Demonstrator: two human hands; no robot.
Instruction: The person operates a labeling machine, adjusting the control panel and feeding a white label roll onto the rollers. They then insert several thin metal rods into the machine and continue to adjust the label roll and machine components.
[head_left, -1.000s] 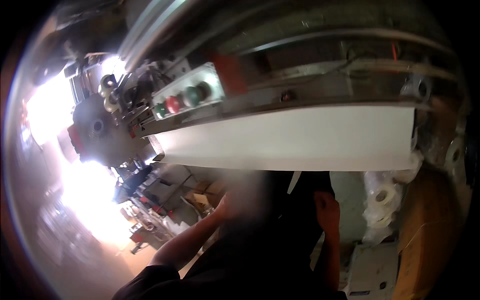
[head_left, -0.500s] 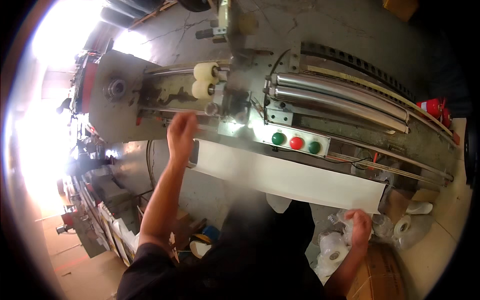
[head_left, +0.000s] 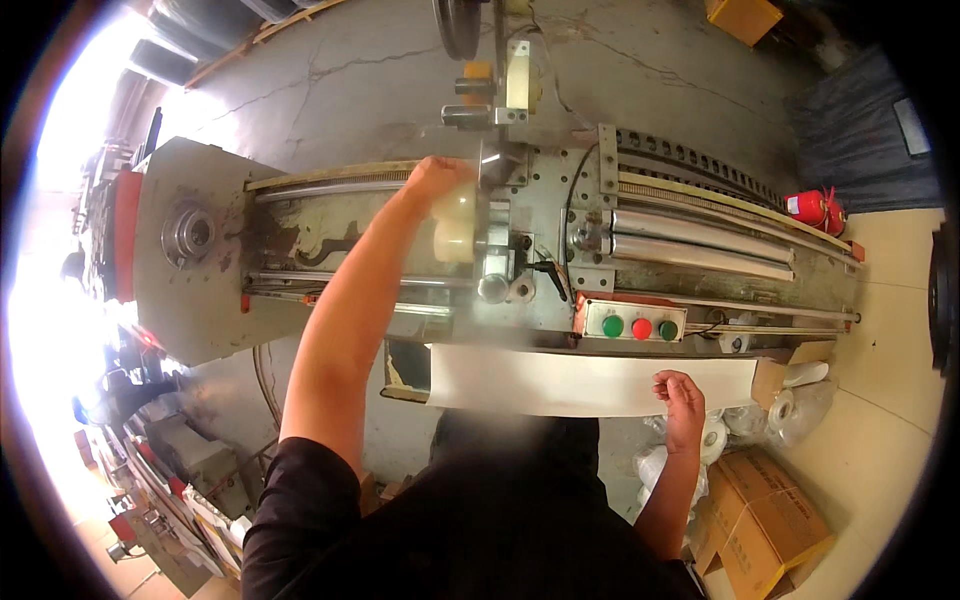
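I stand over a long grey machine (head_left: 300, 250) with metal rollers (head_left: 700, 245). My left hand (head_left: 438, 178) reaches far across it and rests on top of a pale cream roller (head_left: 455, 225) beside a metal head (head_left: 500, 250); its fingers are hidden. My right hand (head_left: 682, 392) lies on the near edge of a wide white paper sheet (head_left: 560, 380) hanging from the machine's front, fingers curled onto the paper. A panel with green and red buttons (head_left: 640, 327) sits just above the sheet.
A red fire extinguisher (head_left: 815, 208) lies at the machine's far right end. Cardboard boxes (head_left: 765, 520) and white paper rolls (head_left: 790, 405) sit on the floor at my right. More machinery (head_left: 150, 440) crowds the left, in strong glare.
My view has tilted down over the machine. My left hand has moved right and farther across, onto the cream roller. My right hand has risen from the floor rolls onto the paper sheet.
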